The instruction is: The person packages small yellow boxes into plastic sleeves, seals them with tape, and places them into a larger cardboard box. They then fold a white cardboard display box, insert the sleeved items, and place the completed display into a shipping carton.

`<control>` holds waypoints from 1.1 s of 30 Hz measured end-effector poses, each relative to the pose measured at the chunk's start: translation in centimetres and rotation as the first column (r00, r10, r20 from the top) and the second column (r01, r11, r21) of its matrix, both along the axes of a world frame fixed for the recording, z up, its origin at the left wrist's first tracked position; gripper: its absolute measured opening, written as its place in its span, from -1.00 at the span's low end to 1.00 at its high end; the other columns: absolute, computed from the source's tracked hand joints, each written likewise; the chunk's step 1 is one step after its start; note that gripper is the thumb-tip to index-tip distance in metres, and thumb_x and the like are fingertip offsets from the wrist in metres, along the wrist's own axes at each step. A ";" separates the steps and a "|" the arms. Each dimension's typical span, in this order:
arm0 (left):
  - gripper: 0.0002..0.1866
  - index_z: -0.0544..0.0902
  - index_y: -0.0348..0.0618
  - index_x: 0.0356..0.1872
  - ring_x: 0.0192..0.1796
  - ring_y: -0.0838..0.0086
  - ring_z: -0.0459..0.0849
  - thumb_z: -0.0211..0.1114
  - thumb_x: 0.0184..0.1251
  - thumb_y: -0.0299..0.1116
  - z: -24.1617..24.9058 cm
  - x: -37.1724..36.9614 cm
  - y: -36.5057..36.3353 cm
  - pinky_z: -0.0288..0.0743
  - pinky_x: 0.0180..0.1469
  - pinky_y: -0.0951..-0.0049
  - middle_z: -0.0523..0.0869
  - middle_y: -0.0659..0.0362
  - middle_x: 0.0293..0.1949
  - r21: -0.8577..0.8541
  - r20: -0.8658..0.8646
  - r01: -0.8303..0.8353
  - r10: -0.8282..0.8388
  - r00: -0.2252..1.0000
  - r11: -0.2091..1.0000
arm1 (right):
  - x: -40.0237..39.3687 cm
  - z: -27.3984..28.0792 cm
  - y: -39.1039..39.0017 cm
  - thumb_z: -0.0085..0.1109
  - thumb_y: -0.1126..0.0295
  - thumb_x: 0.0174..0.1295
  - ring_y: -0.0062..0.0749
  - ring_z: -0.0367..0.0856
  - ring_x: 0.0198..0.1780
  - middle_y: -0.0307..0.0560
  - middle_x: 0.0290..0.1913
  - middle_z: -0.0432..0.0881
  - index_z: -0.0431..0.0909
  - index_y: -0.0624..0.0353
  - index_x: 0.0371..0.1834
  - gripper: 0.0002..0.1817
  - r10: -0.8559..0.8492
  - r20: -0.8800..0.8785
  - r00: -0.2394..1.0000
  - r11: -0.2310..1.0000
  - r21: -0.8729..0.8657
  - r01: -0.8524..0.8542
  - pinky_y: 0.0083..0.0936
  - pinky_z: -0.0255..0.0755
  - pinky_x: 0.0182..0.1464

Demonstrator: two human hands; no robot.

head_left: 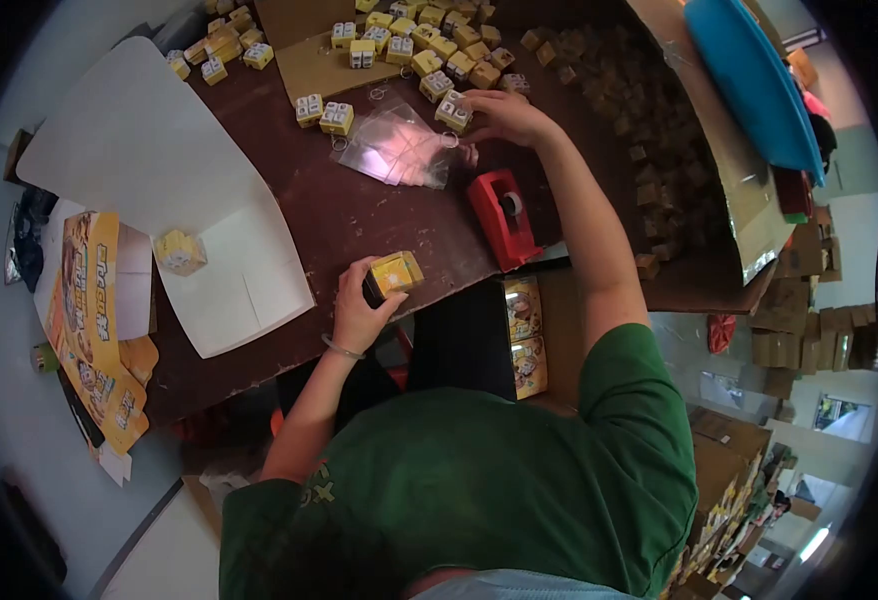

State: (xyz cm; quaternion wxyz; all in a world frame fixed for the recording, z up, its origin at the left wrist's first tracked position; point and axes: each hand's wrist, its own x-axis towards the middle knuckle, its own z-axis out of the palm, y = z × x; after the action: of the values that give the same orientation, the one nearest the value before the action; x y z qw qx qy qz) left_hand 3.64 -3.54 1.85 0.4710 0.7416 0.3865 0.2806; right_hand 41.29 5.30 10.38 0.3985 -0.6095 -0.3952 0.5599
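My left hand (357,318) is wrapped round a small yellow box (396,273) near the front edge of the table. Across the table, the fingers of my right hand (511,116) close on a small yellow-and-white cube keychain (453,111) with a metal ring. Clear plastic bags (395,150) lie just left of that hand. Two similar cube keychains (336,118) sit beyond the bags, and several more cubes (429,37) are heaped at the back.
A red tape dispenser (504,220) stands below my right forearm. On the left, an open white carton (239,270) contains one wrapped yellow box (180,252). Printed yellow cardboard (94,320) leans beside it. A large cardboard box (699,130) full of cubes is at right, with a blue tray (754,85).
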 end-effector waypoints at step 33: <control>-0.37 0.46 -0.18 0.11 0.13 0.13 0.59 0.57 -0.02 -0.34 -1.8 -2.4 0.6 0.45 0.21 0.25 0.63 0.03 0.03 0.005 0.136 0.116 -0.115 0.984 0.993 | -16.9 -4.8 -15.9 0.31 0.56 0.07 0.08 0.58 0.14 0.16 0.14 0.58 0.51 0.23 0.21 -0.46 -0.207 0.648 0.733 0.935 0.352 -0.047 -0.23 0.49 0.17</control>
State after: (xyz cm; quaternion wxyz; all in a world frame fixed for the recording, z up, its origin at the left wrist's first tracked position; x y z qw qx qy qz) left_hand 1.24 -2.95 0.09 0.5129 0.7412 0.3102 0.3021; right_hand 24.37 -10.62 5.58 0.3524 -0.7078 -0.5773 0.2041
